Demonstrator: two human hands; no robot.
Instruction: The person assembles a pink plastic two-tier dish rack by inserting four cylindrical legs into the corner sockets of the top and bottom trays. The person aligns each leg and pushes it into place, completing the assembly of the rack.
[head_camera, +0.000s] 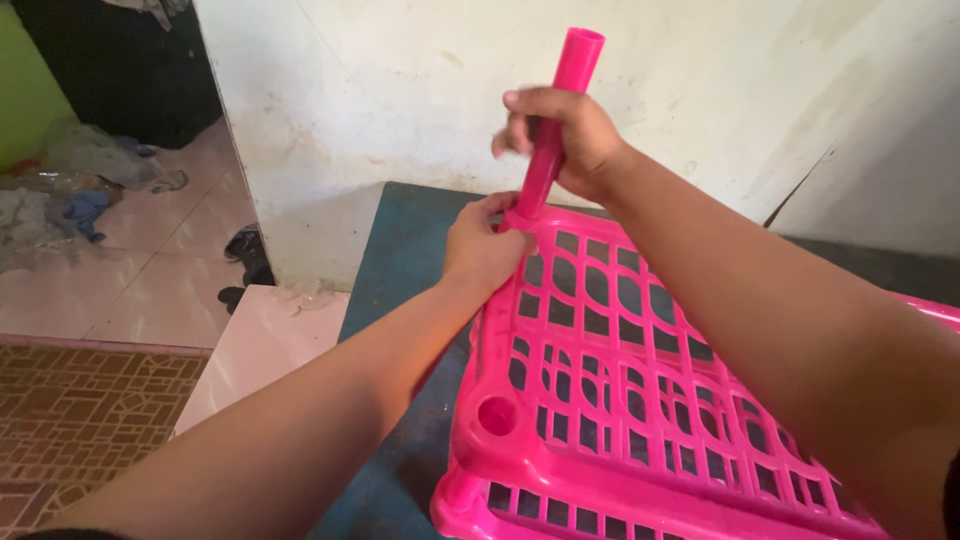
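Observation:
A bright pink plastic shelf panel (610, 390) with a grid of cut-out holes lies flat before me, stacked on another pink panel (520, 505). A pink plastic tube (556, 125) stands upright at the panel's far left corner. My right hand (565, 135) is closed around the tube's middle. My left hand (482, 245) grips the panel's far corner at the foot of the tube. A round empty socket (497, 416) shows at the panel's near left corner.
The panels rest on a dark blue-green surface (400, 260) against a stained white wall (400, 90). To the left lie pale floor tiles (160, 290), a brown patterned floor (70, 420), crumpled cloth and plastic (70, 190), and dark footwear (245, 260).

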